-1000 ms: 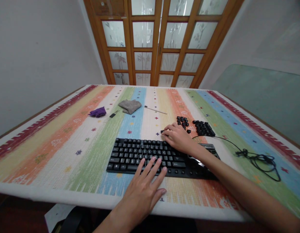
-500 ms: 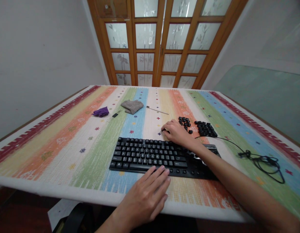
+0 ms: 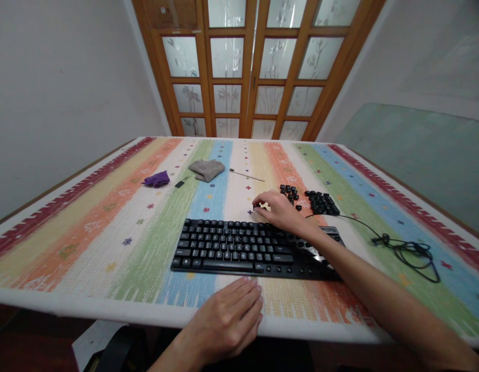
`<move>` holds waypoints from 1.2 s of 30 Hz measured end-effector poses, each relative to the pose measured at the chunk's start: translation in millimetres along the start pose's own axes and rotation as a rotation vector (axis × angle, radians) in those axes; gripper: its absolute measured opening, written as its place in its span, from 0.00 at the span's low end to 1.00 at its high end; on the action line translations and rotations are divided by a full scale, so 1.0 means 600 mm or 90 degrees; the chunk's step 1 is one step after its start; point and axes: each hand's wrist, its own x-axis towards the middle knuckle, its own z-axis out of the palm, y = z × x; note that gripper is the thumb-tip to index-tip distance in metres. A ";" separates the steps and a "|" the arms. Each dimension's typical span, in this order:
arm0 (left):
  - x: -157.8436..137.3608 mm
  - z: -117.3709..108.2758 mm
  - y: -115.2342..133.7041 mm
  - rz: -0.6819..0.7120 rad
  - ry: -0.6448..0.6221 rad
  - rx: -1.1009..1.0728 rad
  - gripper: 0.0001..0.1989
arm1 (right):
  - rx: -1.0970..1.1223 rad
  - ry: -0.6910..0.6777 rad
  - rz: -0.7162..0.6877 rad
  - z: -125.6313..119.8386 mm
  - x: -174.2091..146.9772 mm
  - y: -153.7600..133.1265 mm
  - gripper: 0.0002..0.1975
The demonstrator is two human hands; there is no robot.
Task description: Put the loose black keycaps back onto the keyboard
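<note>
A black keyboard (image 3: 231,248) lies across the striped tablecloth in front of me. Keys are gone from its right part, which my right forearm partly covers. My right hand (image 3: 280,211) is just beyond the keyboard's back edge, thumb and fingers pinched on a small black keycap (image 3: 256,207). Loose black keycaps (image 3: 289,192) lie right behind that hand, and a denser cluster of keycaps (image 3: 322,203) sits farther right. My left hand (image 3: 229,315) rests flat at the table's front edge, fingers stretched out, holding nothing, a little in front of the keyboard.
A coiled black cable (image 3: 415,256) lies at the right. Toward the back are a grey cloth (image 3: 206,169), a purple cloth (image 3: 156,179), a small black object (image 3: 180,184) and a thin brush (image 3: 247,175). Wooden glazed doors (image 3: 250,82) stand behind the table.
My left hand has drawn back from the keyboard's front edge toward me. My right hand stays behind the keyboard, and the keycap in its fingers shows more plainly. The view has shifted slightly.
</note>
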 end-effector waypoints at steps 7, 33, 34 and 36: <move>0.008 -0.011 -0.010 -0.013 0.012 -0.024 0.15 | 0.383 -0.071 0.057 -0.027 -0.094 -0.017 0.08; 0.068 0.020 -0.028 -0.236 -0.039 -0.020 0.08 | 0.126 0.122 -0.241 0.021 -0.207 -0.066 0.07; 0.068 0.020 -0.028 -0.236 -0.041 -0.024 0.08 | 0.126 0.123 -0.244 0.020 -0.207 -0.066 0.07; 0.068 0.021 -0.029 -0.236 -0.043 -0.031 0.08 | 0.127 0.125 -0.257 0.018 -0.208 -0.066 0.09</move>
